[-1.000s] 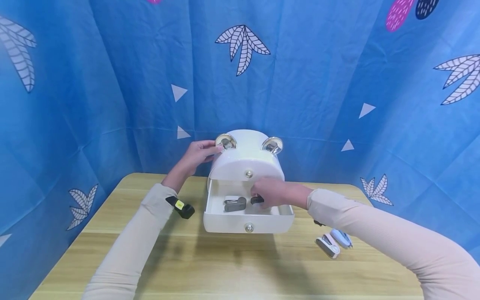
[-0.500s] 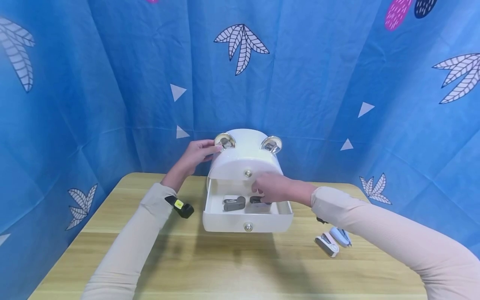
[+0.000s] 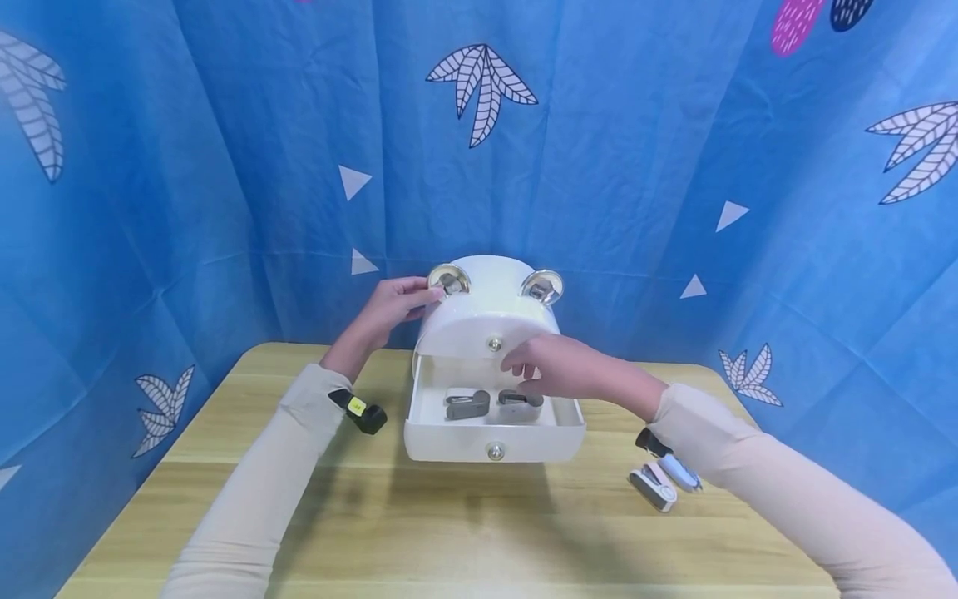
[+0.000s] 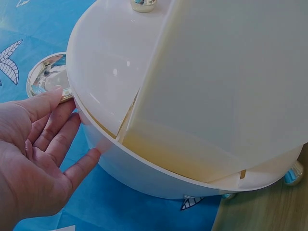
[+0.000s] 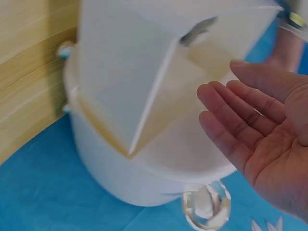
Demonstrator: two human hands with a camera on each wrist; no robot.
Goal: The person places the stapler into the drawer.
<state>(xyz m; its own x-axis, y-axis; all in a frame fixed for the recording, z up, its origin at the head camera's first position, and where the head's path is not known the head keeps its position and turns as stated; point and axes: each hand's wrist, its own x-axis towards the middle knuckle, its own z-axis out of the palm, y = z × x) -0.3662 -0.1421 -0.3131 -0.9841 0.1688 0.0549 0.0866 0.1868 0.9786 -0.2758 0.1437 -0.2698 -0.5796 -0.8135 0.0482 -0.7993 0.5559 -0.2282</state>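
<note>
A white drawer box [image 3: 490, 287] with mirrored gold ears stands on the table, its lower drawer [image 3: 449, 444] pulled out. At its left ear [image 3: 450, 280], my left hand [image 3: 392, 309] pinches the rim between thumb and fingers, the other fingers against the box's side. Inside the drawer lie a dark grey mini stapler [image 3: 468, 405] and, to its right, a grey and black one [image 3: 520, 406]. Over the right part of the drawer hovers my right hand [image 3: 557, 366], palm down, holding nothing. In the right wrist view, its fingers [image 5: 236, 115] are loosely bent and apart from the box.
Right of the box, a white and grey mini stapler [image 3: 654, 487] and a light blue one [image 3: 680, 473] lie on the wooden table [image 3: 479, 549]. A blue patterned curtain [image 3: 479, 191] surrounds the table at the back and sides.
My right hand has let go of the grey and black stapler, now resting in the drawer, and has lifted slightly away to the right. The left hand stays at the ear.
</note>
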